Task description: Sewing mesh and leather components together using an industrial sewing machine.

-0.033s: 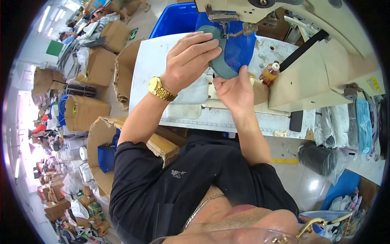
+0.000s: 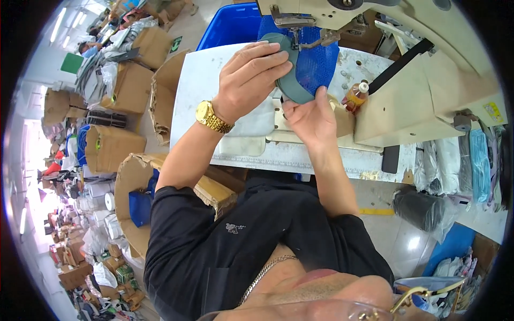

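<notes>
Under the presser foot (image 2: 295,41) of a sewing machine (image 2: 420,99) lies a curved grey-green piece (image 2: 292,85) with blue mesh fabric (image 2: 317,63) along its right side. My left hand (image 2: 249,77) rests on the grey-green piece with fingers stretched out flat, just left of the needle area; its thumb is hidden. At the near edge of the work my right hand (image 2: 315,119) pinches the piece, thumb over the edge at the blue mesh and fingers at the underside. Whether the two materials are stitched together I cannot tell.
A small bottle (image 2: 355,97) with a white cap stands beside the machine's body on the white worktable (image 2: 195,80). Behind the table is a blue bin (image 2: 225,24). Cardboard boxes (image 2: 115,147) stand to the left. Plastic-wrapped bundles (image 2: 420,208) lie at the right.
My right hand has shifted very slightly to the right, and the blue mesh edge beside it has moved a little. The left hand stays in place.
</notes>
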`<control>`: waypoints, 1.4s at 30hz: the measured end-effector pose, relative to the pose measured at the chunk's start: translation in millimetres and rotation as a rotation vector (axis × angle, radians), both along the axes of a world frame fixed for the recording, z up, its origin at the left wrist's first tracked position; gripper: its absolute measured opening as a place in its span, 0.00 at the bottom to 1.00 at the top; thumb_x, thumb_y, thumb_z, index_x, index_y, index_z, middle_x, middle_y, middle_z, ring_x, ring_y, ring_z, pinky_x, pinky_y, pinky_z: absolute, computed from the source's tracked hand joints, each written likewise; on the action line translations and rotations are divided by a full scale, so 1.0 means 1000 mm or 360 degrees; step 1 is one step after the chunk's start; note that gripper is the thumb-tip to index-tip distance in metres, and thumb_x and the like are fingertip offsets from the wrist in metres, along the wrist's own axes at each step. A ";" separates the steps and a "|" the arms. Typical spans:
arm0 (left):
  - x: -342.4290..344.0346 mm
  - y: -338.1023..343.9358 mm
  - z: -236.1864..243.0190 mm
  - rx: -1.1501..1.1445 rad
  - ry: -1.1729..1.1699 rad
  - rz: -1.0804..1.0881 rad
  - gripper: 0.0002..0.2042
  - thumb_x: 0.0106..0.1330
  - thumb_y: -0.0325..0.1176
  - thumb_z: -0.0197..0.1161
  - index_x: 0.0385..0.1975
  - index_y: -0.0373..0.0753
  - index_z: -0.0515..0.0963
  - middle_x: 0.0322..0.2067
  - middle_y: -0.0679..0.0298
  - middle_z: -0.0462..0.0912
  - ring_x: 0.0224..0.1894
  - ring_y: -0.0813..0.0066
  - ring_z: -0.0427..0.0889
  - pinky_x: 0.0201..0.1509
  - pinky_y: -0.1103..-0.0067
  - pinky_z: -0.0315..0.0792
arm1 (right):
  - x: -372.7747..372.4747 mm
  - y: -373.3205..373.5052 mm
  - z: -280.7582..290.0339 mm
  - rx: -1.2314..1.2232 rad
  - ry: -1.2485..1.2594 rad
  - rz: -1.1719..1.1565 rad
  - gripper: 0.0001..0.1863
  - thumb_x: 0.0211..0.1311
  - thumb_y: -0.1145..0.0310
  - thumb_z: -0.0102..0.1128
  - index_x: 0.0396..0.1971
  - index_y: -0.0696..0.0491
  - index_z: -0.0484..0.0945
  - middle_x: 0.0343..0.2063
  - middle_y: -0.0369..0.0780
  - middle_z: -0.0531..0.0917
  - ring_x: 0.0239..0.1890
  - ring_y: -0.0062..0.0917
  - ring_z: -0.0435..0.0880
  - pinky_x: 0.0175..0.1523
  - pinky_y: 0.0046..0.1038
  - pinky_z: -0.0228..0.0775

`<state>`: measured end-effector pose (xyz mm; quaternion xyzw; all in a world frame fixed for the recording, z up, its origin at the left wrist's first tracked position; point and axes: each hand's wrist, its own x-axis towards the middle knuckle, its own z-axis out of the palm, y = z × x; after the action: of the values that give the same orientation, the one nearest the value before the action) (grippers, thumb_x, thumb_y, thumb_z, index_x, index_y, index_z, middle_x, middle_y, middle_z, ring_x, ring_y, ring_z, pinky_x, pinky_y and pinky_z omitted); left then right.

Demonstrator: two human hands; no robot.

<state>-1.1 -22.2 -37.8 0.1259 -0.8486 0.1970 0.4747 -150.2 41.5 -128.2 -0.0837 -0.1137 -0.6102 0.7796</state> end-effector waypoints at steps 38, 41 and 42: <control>-0.011 0.010 -0.015 0.0178 0.0160 0.0101 0.14 0.46 0.21 0.69 0.35 0.37 0.84 0.41 0.62 0.82 0.49 0.62 0.81 0.53 0.70 0.78 | -0.034 -0.033 0.011 -0.0255 0.0548 -0.0252 0.14 0.70 0.66 0.53 0.51 0.55 0.75 0.51 0.43 0.80 0.52 0.31 0.80 0.53 0.34 0.73; -0.010 0.006 -0.016 0.0186 0.0153 0.0078 0.14 0.46 0.21 0.70 0.36 0.37 0.84 0.42 0.61 0.82 0.50 0.62 0.80 0.54 0.70 0.77 | -0.031 -0.028 0.012 -0.0139 0.0576 -0.0275 0.14 0.70 0.66 0.52 0.51 0.55 0.75 0.50 0.43 0.81 0.52 0.31 0.80 0.52 0.34 0.74; -0.009 0.005 -0.016 0.0182 0.0156 0.0063 0.15 0.45 0.21 0.70 0.36 0.37 0.84 0.42 0.61 0.82 0.50 0.61 0.80 0.54 0.69 0.77 | -0.029 -0.027 0.012 -0.0161 0.0534 -0.0289 0.14 0.70 0.66 0.51 0.51 0.55 0.75 0.50 0.43 0.81 0.52 0.31 0.80 0.52 0.34 0.74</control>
<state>-10.5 -17.5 -54.0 0.1789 -0.8316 0.1510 0.5036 -179.5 14.8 -116.0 -0.2333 -0.0047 -0.6489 0.7242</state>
